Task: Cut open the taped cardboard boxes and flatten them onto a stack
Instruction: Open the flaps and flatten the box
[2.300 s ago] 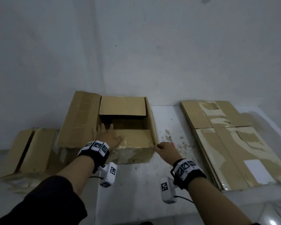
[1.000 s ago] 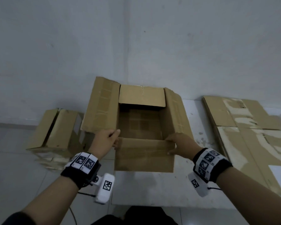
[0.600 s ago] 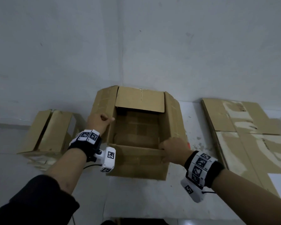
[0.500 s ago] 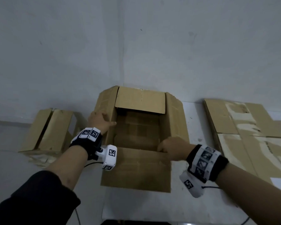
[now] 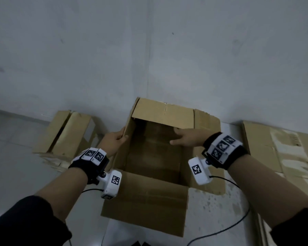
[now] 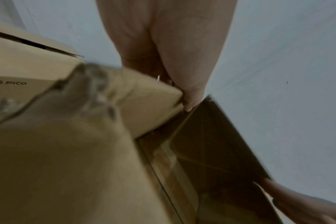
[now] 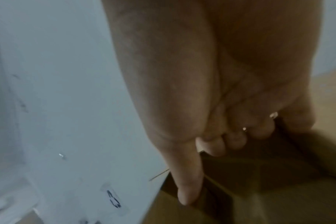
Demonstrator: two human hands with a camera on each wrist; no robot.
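Open cardboard box (image 5: 149,197): brown, standing on a white, speckled floor slab (image 5: 212,219) close against the grey wall (image 5: 149,50). All four top flaps are undone. The near flap hangs out toward the person; the far flap (image 5: 164,115) stands up against the wall; the right flap (image 5: 207,125) lies spread outward; the left flap (image 5: 127,125) is upright, seen edge-on. The dark interior shows taped bottom seams.

Left hand (image 5: 113,142): at the top edge of the left flap, fingers (image 6: 190,97) and thumb clamped on the cardboard edge; the left wrist view confirms the pinch. A band with black-and-white markers and a white camera unit sit on the wrist.

Right hand (image 5: 187,139): inside the box mouth, near the far right corner. Index finger (image 7: 188,181) is extended, the other fingers curled together toward the palm; whether they grip the flap edge cannot be told. It carries the same wrist band and camera unit, with a trailing black cable (image 5: 226,228).

Second cardboard box (image 5: 66,135): left of the open box, against the wall, its top flaps parted by a dark slit; "PICO" is printed on its side in the left wrist view.

Flattened cardboard stack (image 5: 283,153): right of the open box, lying flat, with pale tape-torn patches.
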